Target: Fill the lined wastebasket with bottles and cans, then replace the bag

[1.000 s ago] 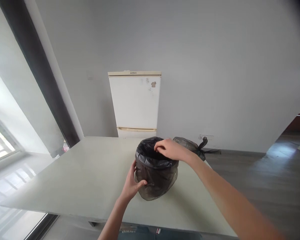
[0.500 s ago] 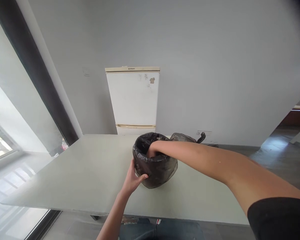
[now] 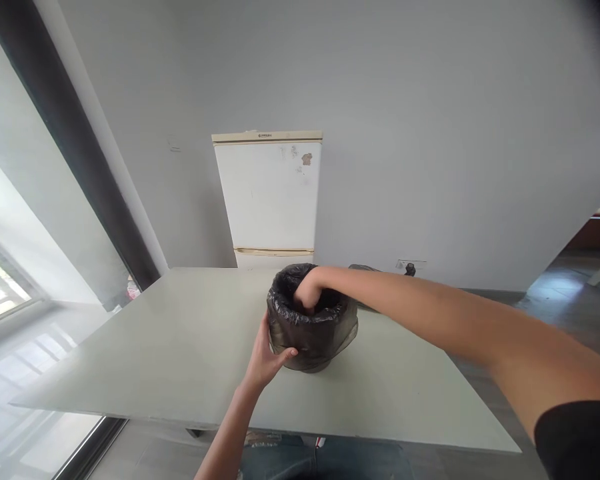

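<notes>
A bin lined with a black plastic bag [image 3: 313, 343] stands upright on the pale table, the bag folded outward over its rim and hanging loosely round its side. My left hand [image 3: 270, 357] grips the near left side of the bin, thumb across the front and fingers round the left. Inside the bin's mouth is my right hand [image 3: 309, 292], reaching in over the rim from the right. Its fingers point down and are hidden, so I cannot see whether they hold anything. Behind my right forearm, a piece of dark plastic with a knotted tip [image 3: 410, 269] partly shows.
The pale table [image 3: 190, 347] runs wide to the left. Beyond its far edge stands a white fridge [image 3: 273, 193] against a grey wall [image 3: 430, 133]. A dark post [image 3: 75, 140] and a window [image 3: 0, 280] are at the left.
My right hand and forearm have risen a little inside the bin, and the elbow has shifted right. My left hand keeps its hold on the bin.
</notes>
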`<state>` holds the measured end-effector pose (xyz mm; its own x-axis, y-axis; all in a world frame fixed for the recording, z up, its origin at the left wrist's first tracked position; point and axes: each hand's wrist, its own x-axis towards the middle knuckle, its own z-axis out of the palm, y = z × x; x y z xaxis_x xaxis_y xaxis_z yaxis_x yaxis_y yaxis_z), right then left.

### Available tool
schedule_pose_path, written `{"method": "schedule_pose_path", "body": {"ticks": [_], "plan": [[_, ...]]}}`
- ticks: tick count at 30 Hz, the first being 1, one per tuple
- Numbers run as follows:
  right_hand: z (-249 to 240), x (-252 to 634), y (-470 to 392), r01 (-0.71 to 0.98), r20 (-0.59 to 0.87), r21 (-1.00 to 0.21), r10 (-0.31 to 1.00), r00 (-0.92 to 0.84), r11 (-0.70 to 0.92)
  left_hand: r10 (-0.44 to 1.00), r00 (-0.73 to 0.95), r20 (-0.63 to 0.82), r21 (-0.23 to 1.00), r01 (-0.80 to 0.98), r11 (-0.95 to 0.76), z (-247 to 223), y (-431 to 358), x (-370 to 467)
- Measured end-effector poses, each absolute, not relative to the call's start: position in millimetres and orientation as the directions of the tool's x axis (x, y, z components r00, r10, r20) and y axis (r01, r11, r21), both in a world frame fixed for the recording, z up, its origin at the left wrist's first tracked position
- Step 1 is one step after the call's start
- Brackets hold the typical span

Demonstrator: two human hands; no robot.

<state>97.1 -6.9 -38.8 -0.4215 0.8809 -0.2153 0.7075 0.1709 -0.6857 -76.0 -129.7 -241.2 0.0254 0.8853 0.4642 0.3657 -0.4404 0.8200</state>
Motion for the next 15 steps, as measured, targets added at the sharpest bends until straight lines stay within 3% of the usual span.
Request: {"method": "schedule_pose_path", "body": {"ticks": [2,4,7,9,11,13,15], "plan": [[-7.6,109.2,-17.5,0.750,-0.318,-0.617,0.797,-0.514,0.238,0.857,0.015,0.515,0.811,0.317,-0.492,-242.9,-133.1,-77.0],[19.2,129.8,-37.7,0.740,-0.293,-0.591,0.770,-0.567,0.320,0.833,0.019,0.553,0.797,0.279,-0.535,-247.3,-138.0,-79.3],[25.5,171.5,-81.6,0.648,0.135,-0.538,0.814,-0.565,0.539,0.864,0.042,0.502,0.811,0.324,-0.487,-259.9,-143.9,-83.3],[-2.8,200.1,-111.6,0.672,0.347,-0.575,0.883,-0.316,0.467,0.908,0.038,0.418,0.835,0.378,-0.400,-269.1,-145.2,-84.8],[-54.3,222.7,-136.4,0.626,0.430,-0.702,0.903,-0.007,0.340,0.938,0.031,0.345,0.847,0.421,-0.325,-275.7,-144.9,-84.5],[-116.7,234.0,-153.6,0.468,0.323,-0.851,0.940,0.111,0.237,0.954,0.061,0.294,0.844,0.451,-0.290,-278.9,-144.2,-82.3],[-174.8,232.7,-163.0,0.354,0.207,-0.924,0.968,0.143,0.146,0.953,0.109,0.284,0.835,0.460,-0.302,-279.4,-142.8,-78.5]]}}
